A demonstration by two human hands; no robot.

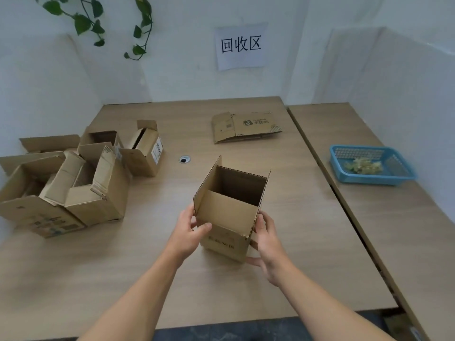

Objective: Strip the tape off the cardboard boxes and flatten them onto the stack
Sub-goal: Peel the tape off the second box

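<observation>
Left of the cable hole (pixel 184 159), opened boxes (pixel 73 188) are sitting piled. Just nearer you than the hole, your left hand (pixel 189 232) is pinching the upright box (pixel 226 217) by its left edge, your right hand (pixel 267 244) curling fingers round its right corner. The flattened stack (pixel 246 126) is lying right of the hole, farther back.

I hold the small brown corrugated cardboard box (pixel 227 217) upright, flaps open, between my left hand (pixel 188 233) and right hand (pixel 267 244); more open brown cardboard boxes (pixel 73 183) sit left, the flattened cardboard stack (pixel 246 126) beyond.
</observation>
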